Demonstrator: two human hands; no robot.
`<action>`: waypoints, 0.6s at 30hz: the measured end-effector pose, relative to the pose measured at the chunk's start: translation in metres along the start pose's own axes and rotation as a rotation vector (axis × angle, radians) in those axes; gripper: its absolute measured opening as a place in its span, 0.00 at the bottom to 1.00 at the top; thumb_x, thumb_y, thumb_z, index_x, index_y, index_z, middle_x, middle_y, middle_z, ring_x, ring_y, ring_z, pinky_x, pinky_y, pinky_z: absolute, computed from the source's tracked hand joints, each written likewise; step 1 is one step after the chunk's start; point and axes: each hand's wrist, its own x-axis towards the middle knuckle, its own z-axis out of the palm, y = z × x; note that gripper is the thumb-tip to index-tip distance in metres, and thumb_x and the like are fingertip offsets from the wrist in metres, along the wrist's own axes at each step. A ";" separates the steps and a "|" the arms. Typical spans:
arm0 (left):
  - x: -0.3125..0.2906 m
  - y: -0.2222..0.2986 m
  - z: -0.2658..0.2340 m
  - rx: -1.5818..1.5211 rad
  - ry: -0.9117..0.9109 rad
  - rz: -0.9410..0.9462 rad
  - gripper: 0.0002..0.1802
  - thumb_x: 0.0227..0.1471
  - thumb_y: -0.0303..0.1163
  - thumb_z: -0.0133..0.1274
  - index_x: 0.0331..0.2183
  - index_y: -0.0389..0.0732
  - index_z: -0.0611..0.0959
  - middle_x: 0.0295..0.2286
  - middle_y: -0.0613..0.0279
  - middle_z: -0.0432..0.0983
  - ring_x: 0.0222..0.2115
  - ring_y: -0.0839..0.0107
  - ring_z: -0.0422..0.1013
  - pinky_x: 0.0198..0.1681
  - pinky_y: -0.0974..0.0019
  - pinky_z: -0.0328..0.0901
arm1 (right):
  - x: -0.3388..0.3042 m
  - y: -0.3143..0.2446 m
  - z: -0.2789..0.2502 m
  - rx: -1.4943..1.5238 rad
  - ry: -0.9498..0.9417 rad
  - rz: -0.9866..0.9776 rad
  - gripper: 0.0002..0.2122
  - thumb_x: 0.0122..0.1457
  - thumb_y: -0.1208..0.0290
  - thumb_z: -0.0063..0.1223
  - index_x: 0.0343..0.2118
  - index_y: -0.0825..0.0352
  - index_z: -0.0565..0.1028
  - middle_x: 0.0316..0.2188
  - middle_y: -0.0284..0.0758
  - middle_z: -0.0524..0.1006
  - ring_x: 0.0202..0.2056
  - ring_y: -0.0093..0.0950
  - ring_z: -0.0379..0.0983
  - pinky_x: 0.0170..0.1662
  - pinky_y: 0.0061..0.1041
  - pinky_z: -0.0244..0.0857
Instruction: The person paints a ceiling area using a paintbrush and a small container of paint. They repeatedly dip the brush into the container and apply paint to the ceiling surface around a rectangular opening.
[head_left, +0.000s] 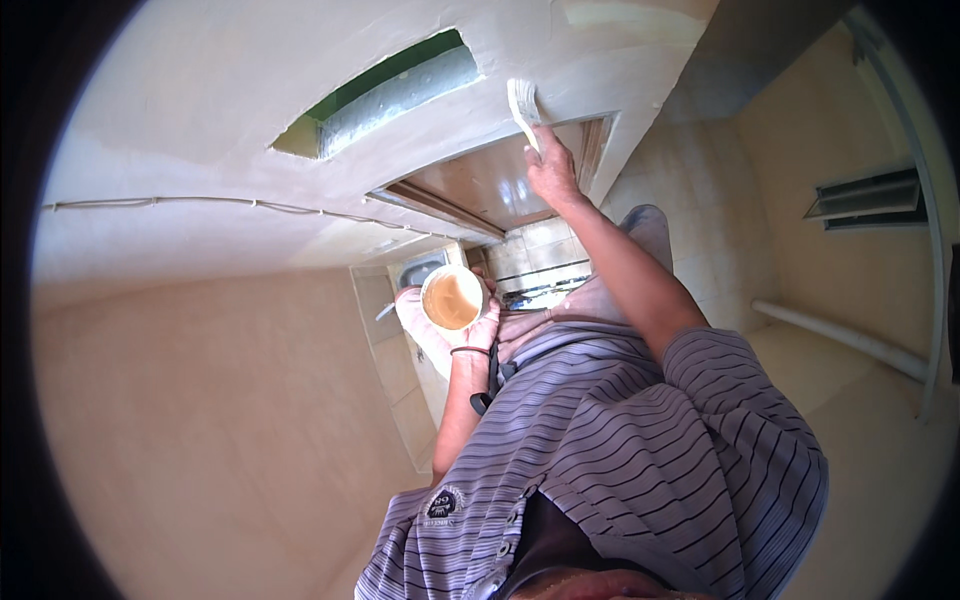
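Observation:
My left hand [484,326] is closed around a small round tub [426,296] at about waist height. Pale tan paint [455,303] shows inside it, with smears round the rim. Raised far in front, my right hand [556,175] grips the handle of a paintbrush [522,102]. The brush has pale bristles, which appear to lie against the white wall [610,60] above a doorway. Whether the bristles touch the surface is hard to make out.
Left of the brush is a recessed wall opening [400,100] with a green inner edge. Below stands a brown door [480,185]. A cable [205,200] runs along the wall; a basin [420,270] sits beneath the tub. At right are a white pipe [840,338] and a small window [870,200].

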 end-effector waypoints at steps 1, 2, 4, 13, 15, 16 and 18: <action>-0.002 -0.001 0.005 0.002 -0.006 0.001 0.32 0.56 0.61 0.41 0.49 0.45 0.78 0.44 0.47 0.76 0.38 0.47 0.72 0.32 0.49 0.69 | 0.002 0.005 -0.006 0.080 -0.058 0.050 0.18 0.58 0.76 0.54 0.52 0.68 0.71 0.37 0.52 0.77 0.37 0.45 0.76 0.42 0.41 0.69; -0.003 -0.002 0.008 0.004 -0.013 0.000 0.32 0.56 0.60 0.41 0.49 0.45 0.78 0.44 0.47 0.76 0.38 0.47 0.72 0.32 0.49 0.69 | 0.006 0.012 -0.015 0.159 -0.114 0.101 0.17 0.58 0.76 0.56 0.51 0.68 0.72 0.34 0.49 0.78 0.35 0.41 0.76 0.40 0.37 0.70; -0.003 -0.001 0.008 0.019 0.009 0.015 0.31 0.56 0.60 0.42 0.49 0.46 0.78 0.44 0.47 0.76 0.38 0.47 0.72 0.33 0.49 0.69 | 0.017 0.011 -0.037 0.260 -0.213 0.178 0.16 0.57 0.75 0.58 0.50 0.68 0.75 0.31 0.43 0.79 0.31 0.33 0.75 0.37 0.31 0.69; -0.007 -0.003 0.019 -0.009 0.033 0.009 0.28 0.57 0.55 0.42 0.50 0.45 0.77 0.45 0.48 0.76 0.39 0.49 0.72 0.34 0.50 0.70 | 0.076 -0.069 -0.156 0.065 -0.025 0.146 0.15 0.61 0.69 0.55 0.50 0.70 0.77 0.30 0.43 0.80 0.31 0.35 0.77 0.36 0.34 0.70; -0.008 -0.004 0.023 0.038 0.025 0.048 0.31 0.55 0.58 0.44 0.47 0.42 0.78 0.42 0.45 0.75 0.37 0.48 0.72 0.32 0.51 0.71 | 0.064 -0.076 -0.154 -0.162 0.095 0.008 0.16 0.62 0.68 0.54 0.50 0.71 0.76 0.31 0.45 0.79 0.34 0.40 0.78 0.39 0.37 0.71; -0.011 -0.007 0.029 0.089 0.020 0.080 0.35 0.52 0.61 0.46 0.45 0.40 0.79 0.40 0.43 0.75 0.35 0.48 0.72 0.31 0.52 0.72 | 0.055 -0.084 -0.151 -0.295 0.148 -0.030 0.16 0.63 0.68 0.54 0.50 0.71 0.75 0.32 0.46 0.79 0.36 0.41 0.78 0.40 0.37 0.71; -0.012 -0.006 0.029 0.105 0.004 0.081 0.35 0.52 0.62 0.46 0.45 0.40 0.79 0.40 0.43 0.75 0.35 0.47 0.72 0.31 0.52 0.72 | 0.052 -0.097 -0.143 -0.413 0.203 -0.154 0.15 0.63 0.67 0.54 0.49 0.71 0.74 0.34 0.47 0.79 0.38 0.45 0.78 0.42 0.39 0.71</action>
